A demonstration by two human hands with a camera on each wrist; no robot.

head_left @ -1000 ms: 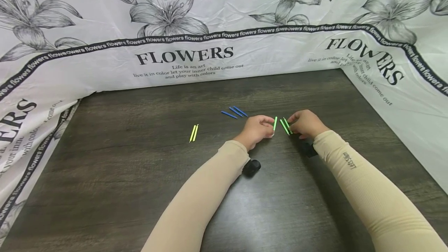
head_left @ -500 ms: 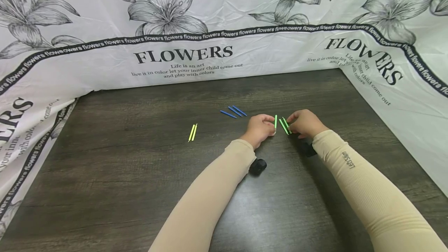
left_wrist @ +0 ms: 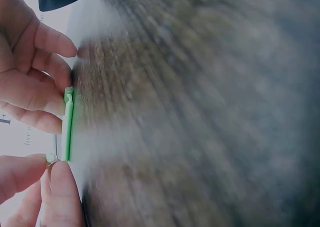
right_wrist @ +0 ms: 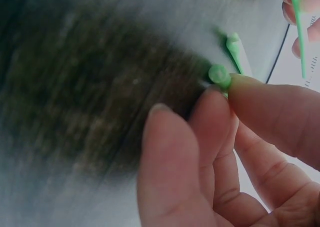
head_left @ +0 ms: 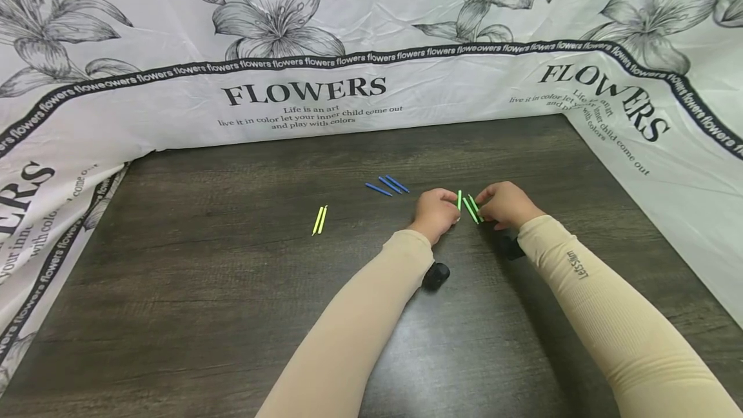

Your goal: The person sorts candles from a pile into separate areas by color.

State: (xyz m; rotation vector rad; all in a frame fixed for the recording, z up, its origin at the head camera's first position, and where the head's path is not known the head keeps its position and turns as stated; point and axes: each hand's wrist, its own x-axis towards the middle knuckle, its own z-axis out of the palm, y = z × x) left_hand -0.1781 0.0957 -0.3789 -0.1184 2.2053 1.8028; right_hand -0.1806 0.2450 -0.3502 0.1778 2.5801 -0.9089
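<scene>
My left hand (head_left: 435,213) pinches a thin light-green stick (head_left: 459,201) between thumb and fingers. In the left wrist view this stick is end-on, a small green end (left_wrist: 50,159) at the fingertips. A second green stick (head_left: 470,211) lies on the dark table between the hands; its narrowed neck and small knob (right_wrist: 233,39) show in the right wrist view. My right hand (head_left: 507,204) pinches a third green stick (head_left: 473,200) just right of it. Its round end (right_wrist: 220,75) faces the right wrist camera, and the fingers hide most of its length.
Several blue sticks (head_left: 393,184) lie on the table (head_left: 203,289) left of and beyond the left hand. Two yellow sticks (head_left: 319,220) lie side by side farther left. A white flower-printed cloth (head_left: 441,95) borders the table at the back and sides.
My left hand has moved slightly right, bringing its green stick closer to the other two green sticks. My right hand has stayed nearly still.
</scene>
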